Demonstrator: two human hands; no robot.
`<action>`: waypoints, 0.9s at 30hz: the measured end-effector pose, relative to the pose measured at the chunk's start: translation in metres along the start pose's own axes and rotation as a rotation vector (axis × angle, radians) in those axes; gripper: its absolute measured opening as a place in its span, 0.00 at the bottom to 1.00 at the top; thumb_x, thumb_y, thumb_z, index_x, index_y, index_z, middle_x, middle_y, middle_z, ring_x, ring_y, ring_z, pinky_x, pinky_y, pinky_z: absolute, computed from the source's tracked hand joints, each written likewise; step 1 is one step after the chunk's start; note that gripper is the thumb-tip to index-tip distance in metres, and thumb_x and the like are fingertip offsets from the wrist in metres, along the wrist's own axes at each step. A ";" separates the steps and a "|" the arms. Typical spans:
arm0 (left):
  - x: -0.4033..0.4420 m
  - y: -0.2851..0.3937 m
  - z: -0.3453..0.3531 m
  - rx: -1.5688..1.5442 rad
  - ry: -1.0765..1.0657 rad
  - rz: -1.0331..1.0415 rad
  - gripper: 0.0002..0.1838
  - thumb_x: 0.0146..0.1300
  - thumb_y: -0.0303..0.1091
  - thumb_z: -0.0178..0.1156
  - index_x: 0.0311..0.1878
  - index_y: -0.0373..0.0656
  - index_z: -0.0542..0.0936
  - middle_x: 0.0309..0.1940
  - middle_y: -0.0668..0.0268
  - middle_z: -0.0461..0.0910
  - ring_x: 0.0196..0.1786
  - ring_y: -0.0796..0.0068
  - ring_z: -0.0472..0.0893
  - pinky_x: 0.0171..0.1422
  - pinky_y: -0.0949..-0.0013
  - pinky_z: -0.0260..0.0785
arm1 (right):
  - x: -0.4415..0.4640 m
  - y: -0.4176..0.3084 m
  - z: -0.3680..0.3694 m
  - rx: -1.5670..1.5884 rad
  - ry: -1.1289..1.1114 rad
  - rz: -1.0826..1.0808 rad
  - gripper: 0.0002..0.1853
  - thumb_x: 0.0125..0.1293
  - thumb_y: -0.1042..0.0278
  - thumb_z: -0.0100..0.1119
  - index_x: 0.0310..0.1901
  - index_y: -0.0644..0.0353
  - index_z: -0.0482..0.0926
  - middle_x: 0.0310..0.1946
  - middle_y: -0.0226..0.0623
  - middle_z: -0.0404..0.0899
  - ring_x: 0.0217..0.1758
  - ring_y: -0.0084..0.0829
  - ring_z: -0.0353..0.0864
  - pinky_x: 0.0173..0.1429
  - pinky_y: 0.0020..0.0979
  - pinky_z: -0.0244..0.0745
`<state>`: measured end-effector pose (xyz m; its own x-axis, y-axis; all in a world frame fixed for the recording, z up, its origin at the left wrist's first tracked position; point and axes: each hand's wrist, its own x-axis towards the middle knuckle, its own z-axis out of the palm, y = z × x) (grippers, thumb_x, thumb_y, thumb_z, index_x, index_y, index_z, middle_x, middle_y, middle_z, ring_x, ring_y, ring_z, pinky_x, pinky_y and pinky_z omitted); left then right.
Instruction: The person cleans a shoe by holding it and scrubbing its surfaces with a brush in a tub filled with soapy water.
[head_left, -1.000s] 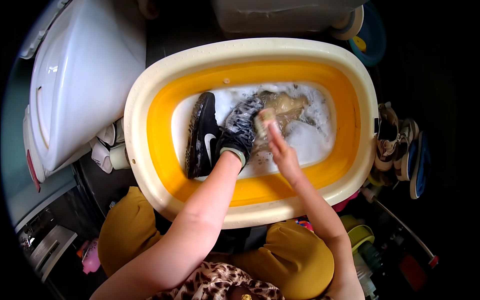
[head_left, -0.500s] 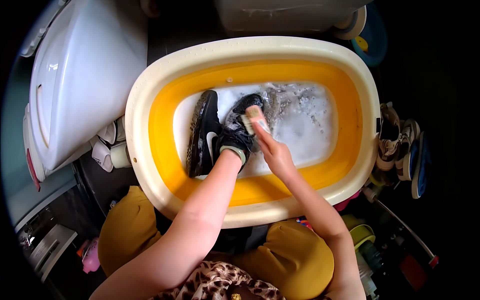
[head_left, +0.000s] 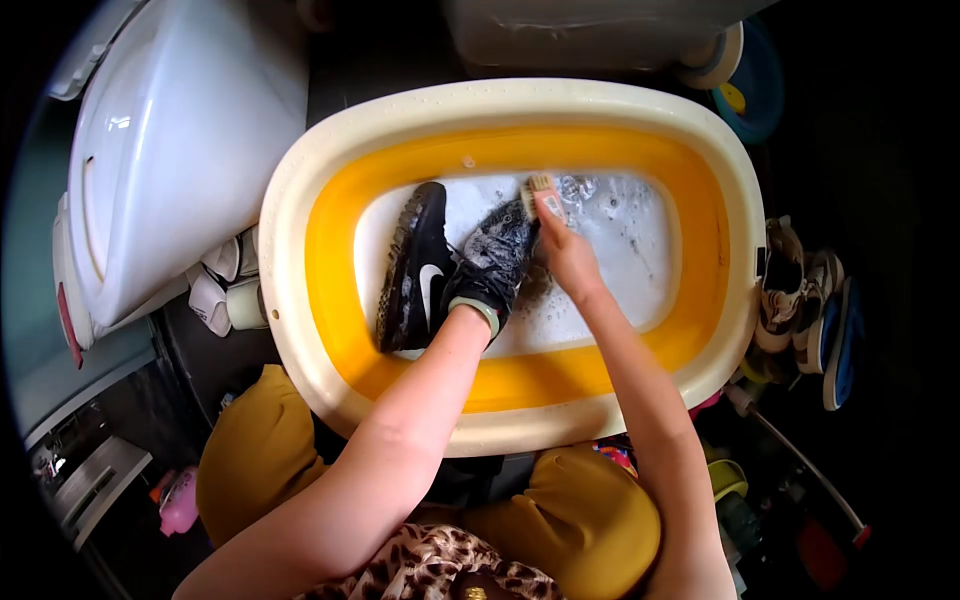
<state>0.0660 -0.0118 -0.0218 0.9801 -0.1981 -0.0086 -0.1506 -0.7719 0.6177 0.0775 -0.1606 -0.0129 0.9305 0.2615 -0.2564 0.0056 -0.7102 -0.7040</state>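
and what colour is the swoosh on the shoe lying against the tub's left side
White, clearest in the head view.

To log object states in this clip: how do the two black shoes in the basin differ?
The left shoe lies on its side, its white swoosh showing; the right shoe shows its laced top, no swoosh visible.
The left shoe's upper looks nearly foam-free; the right shoe's is streaked with suds.
Both are black, toes toward the basin's far side.

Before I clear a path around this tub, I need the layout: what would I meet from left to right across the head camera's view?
White glossy fixture, black shoe with white swoosh, foamy dark shoe, brush, beige shoe, blue footwear.
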 end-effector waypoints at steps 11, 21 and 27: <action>-0.026 -0.018 0.035 0.175 -0.183 -0.161 0.24 0.69 0.35 0.38 0.68 0.42 0.63 0.69 0.56 0.60 0.71 0.66 0.60 0.76 0.68 0.48 | -0.052 0.052 -0.030 0.377 -0.131 0.358 0.35 0.67 0.73 0.41 0.74 0.37 0.46 0.44 0.32 0.80 0.16 0.19 0.64 0.17 0.21 0.62; -0.034 -0.013 0.041 0.241 -0.247 -0.236 0.25 0.69 0.37 0.39 0.69 0.46 0.62 0.70 0.56 0.59 0.72 0.66 0.60 0.75 0.66 0.49 | -0.061 0.104 -0.001 -0.274 -0.142 0.062 0.50 0.60 0.75 0.46 0.71 0.47 0.18 0.60 0.58 0.68 0.39 0.60 0.78 0.37 0.50 0.71; -0.037 -0.010 0.048 0.278 -0.280 -0.244 0.26 0.68 0.39 0.40 0.69 0.48 0.62 0.70 0.57 0.59 0.72 0.66 0.59 0.75 0.65 0.50 | -0.062 0.090 -0.004 -0.442 -0.161 0.176 0.47 0.63 0.65 0.47 0.71 0.47 0.21 0.42 0.61 0.79 0.34 0.60 0.79 0.37 0.53 0.71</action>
<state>0.0254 -0.0257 -0.0649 0.9244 -0.1161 -0.3634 0.0143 -0.9413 0.3372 0.0213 -0.2434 -0.0578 0.8634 0.1857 -0.4690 0.0411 -0.9525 -0.3016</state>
